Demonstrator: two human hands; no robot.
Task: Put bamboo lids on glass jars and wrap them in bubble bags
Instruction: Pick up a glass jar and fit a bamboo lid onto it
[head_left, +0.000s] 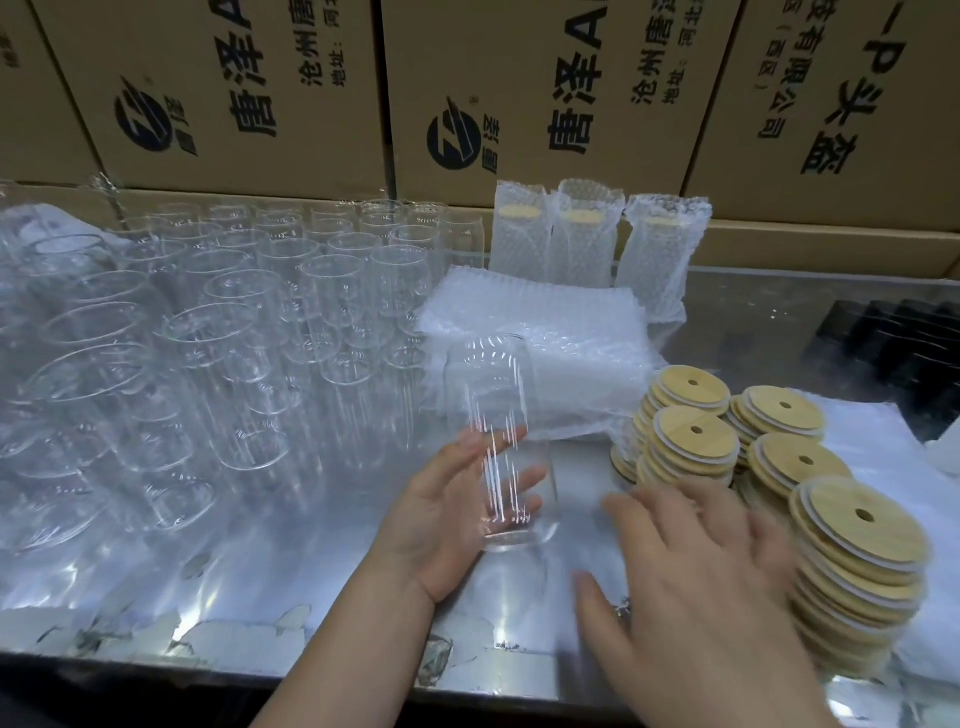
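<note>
**One jar in hand, lids waiting at the right**

I see my left hand (457, 512) holding a clear glass jar (498, 441) upright at the near middle of the shiny tabletop (291, 582). The palm faces the jar and the fingers (498, 439) curl around its lower half, with the jar's base at or just above the surface; I cannot tell which. The jar carries no lid.

My right hand (717, 587) hovers just right of the jar, palm down, fingers spread and holding nothing. It is blurred, and it partly covers the near stacks of bamboo lids (862, 525), round discs each with a small hole, piled in several leaning stacks on the right side of the tabletop.

Behind the jar lies a flat stack of bubble bags (535, 322). Farther back, three wrapped jars (587, 234) stand side by side in bubble bags, a bamboo lid showing through each.

The left half of the tabletop is crowded with rows of empty glass jars (249, 312), all upright and open. Brown cardboard boxes (519, 88) with black printed characters line the far edge, and some black items (893, 343) sit at the far right, too dim to identify.
</note>
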